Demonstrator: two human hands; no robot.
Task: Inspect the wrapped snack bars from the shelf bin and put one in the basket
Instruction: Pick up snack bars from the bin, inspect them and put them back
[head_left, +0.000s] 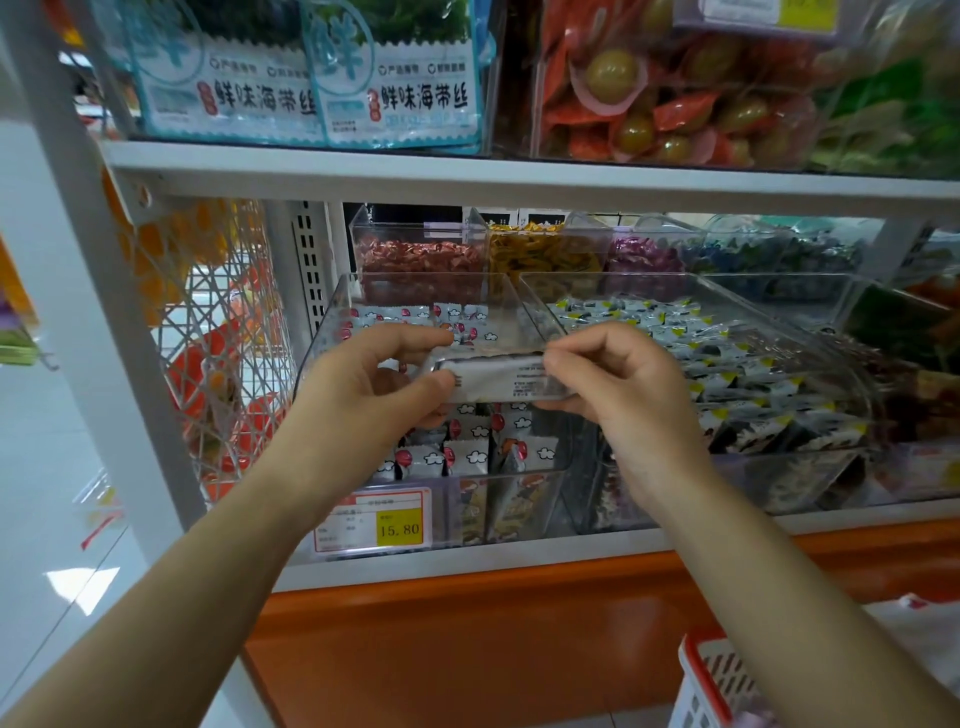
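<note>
Holding the snack bar level just above the shelf bin, the person has its pale printed side turned up toward the camera; the small text there is too blurred to read. The left hand takes one end, thumb and fingers closed on it, and the right hand takes the other, fingertips curled in on the wrapper's edge. So each grip is pinching the bar and neither is spread. The bar hangs over the other bars in red-and-cloud wrappers that lie in the bin, and does not seem to touch them. To inspect it well, I judge the hold belongs at the ends, where fingers do not cover the print, and should be light, since a foil wrapper creases and the bar inside may crack under a squeeze. Tilting it a little away from the glare of the clear bin wall should help with reading, and rolling it between both grips would show the other face and the sealed ends for tears. The basket — red-rimmed, white-sided — sits low at the right, well apart from the bar, so the right hand looks the nearer one to carry it down. A price tag hangs on the bin's front.
</note>
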